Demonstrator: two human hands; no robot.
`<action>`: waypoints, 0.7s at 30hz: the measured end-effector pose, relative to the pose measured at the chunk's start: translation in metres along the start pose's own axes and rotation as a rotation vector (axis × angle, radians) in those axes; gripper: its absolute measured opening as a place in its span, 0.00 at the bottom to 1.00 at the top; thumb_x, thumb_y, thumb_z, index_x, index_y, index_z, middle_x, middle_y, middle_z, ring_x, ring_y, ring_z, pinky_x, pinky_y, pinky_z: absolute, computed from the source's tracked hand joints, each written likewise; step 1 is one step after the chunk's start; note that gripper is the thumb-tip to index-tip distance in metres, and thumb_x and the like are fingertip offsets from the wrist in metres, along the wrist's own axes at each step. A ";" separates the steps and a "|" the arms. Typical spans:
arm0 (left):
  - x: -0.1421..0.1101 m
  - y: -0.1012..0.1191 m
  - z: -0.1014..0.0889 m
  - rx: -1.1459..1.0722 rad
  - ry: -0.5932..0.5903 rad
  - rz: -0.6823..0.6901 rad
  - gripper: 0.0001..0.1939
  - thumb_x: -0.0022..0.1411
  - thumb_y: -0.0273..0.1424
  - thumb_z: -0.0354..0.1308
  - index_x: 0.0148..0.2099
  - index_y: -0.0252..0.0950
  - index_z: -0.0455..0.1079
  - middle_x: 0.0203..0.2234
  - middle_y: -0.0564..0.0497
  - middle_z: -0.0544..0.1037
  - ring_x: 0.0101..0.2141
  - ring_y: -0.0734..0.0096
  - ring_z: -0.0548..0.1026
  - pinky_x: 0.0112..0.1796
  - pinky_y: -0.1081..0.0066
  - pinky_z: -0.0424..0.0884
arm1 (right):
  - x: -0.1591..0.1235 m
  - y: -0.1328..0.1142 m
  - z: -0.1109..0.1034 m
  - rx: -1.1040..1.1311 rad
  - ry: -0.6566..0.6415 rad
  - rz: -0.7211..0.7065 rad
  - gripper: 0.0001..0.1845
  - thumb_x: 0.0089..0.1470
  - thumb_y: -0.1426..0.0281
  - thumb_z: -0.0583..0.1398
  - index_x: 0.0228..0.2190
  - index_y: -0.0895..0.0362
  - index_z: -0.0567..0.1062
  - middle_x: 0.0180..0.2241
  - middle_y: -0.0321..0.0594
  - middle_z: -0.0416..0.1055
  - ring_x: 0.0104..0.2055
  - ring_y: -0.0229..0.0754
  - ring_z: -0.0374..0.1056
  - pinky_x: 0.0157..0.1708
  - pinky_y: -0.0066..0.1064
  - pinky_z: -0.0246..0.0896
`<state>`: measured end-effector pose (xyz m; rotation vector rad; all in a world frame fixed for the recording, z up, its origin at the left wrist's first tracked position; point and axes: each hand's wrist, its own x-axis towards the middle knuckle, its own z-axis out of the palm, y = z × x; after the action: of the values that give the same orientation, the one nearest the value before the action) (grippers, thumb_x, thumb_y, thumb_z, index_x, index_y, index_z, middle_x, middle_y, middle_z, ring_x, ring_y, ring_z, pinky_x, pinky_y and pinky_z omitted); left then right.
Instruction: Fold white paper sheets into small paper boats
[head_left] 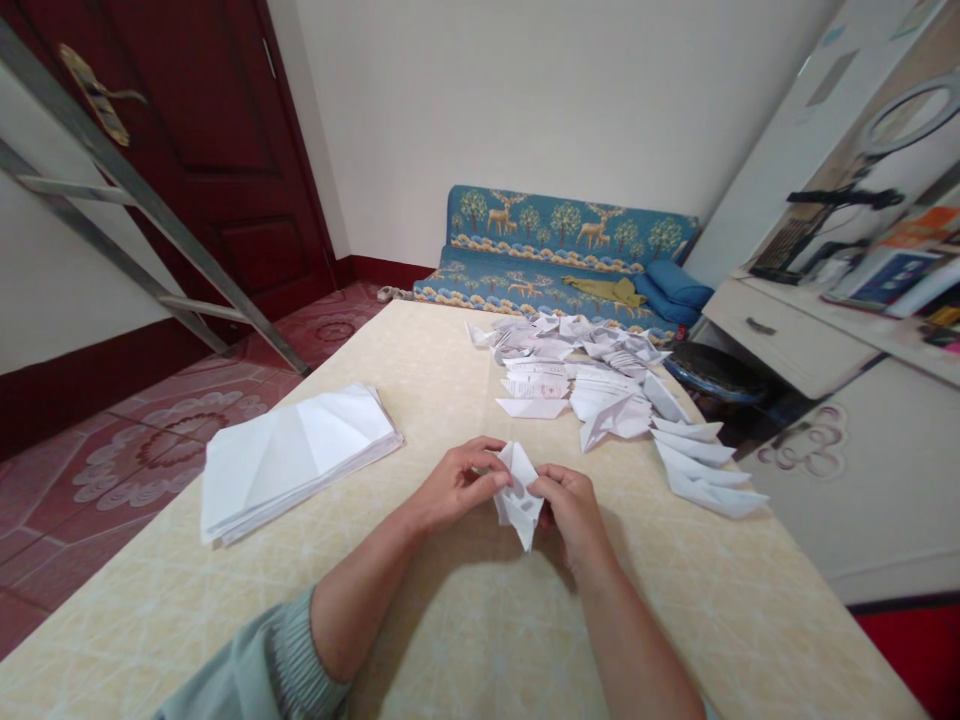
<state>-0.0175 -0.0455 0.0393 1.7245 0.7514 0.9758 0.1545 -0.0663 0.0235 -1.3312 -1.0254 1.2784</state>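
Observation:
Between my two hands is a small piece of folded white paper (517,490), pointed at its top and bottom, held just above the table. My left hand (465,480) grips its left side, thumb on the near face. On the right side, my right hand (570,500) pinches it with the thumb in front and the fingers mostly hidden behind. To the left lies a stack of white paper sheets (300,455) with crease lines. Beyond my hands, many folded paper boats (577,360) crowd the far right of the table, some with print on them. A row of nested paper boats (701,470) sits along the right edge.
The table (450,620) has a pale yellow patterned cover. Behind it stands a blue sofa (555,250) with a deer pattern. A metal ladder (150,200) leans at the left by a dark red door (187,100). A cluttered white cabinet (810,330) and a black round stool (716,370) are at the right.

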 end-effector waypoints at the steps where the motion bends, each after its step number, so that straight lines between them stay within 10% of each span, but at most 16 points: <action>1: 0.000 0.000 0.000 0.006 -0.013 0.008 0.10 0.55 0.35 0.58 0.35 0.33 0.75 0.46 0.41 0.67 0.48 0.59 0.67 0.37 0.72 0.68 | 0.000 0.000 -0.001 0.021 0.000 0.010 0.05 0.36 0.72 0.57 0.19 0.61 0.73 0.11 0.30 0.60 0.11 0.30 0.50 0.10 0.22 0.42; 9: 0.001 -0.011 0.006 -0.122 0.042 -0.058 0.14 0.48 0.38 0.64 0.28 0.31 0.72 0.45 0.41 0.69 0.44 0.60 0.70 0.37 0.71 0.69 | 0.003 0.001 -0.003 0.109 -0.057 0.073 0.08 0.39 0.68 0.58 0.16 0.59 0.69 0.09 0.29 0.58 0.10 0.30 0.50 0.09 0.22 0.42; 21: 0.006 -0.021 0.010 -0.336 0.177 -0.242 0.20 0.49 0.43 0.62 0.23 0.30 0.66 0.27 0.49 0.75 0.25 0.76 0.68 0.27 0.76 0.63 | -0.005 -0.013 0.000 0.093 -0.055 -0.322 0.17 0.48 0.61 0.61 0.40 0.56 0.74 0.35 0.39 0.73 0.19 0.30 0.57 0.19 0.24 0.53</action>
<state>-0.0072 -0.0383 0.0194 1.2386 0.8349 1.0278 0.1551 -0.0688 0.0369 -1.0171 -1.1516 1.1093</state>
